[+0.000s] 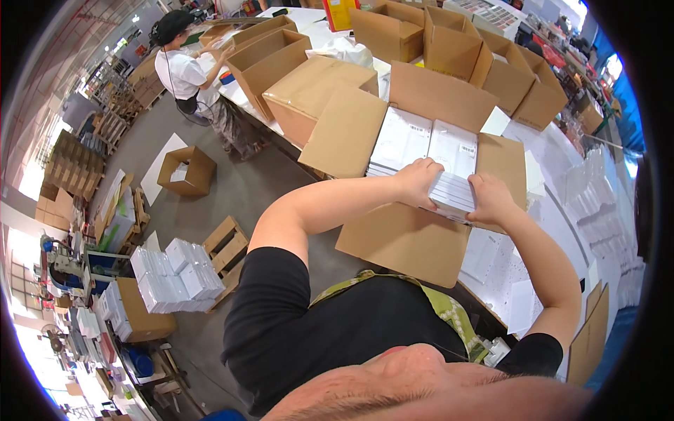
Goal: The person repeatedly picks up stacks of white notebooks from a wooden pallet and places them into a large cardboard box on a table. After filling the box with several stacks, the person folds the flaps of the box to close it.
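An open brown cardboard box (411, 238) with its flaps folded out stands in front of me on the table. White flat packages (401, 138) with small barcode labels fill its far part in two rows. At its near side my left hand (420, 184) and my right hand (493, 199) grip a stack of thin white packages (453, 189) from both ends. My fingers are closed around the stack's sides. The stack's underside is hidden, and I cannot tell whether it rests on the box bottom.
A taped carton (316, 88) stands left of the box, and several open cartons (453, 45) line the far side. Piles of white packages (593, 186) stand at the right. A person (189, 77) works at the table's far left. White stacks (179, 274) sit near a wooden pallet (228, 245).
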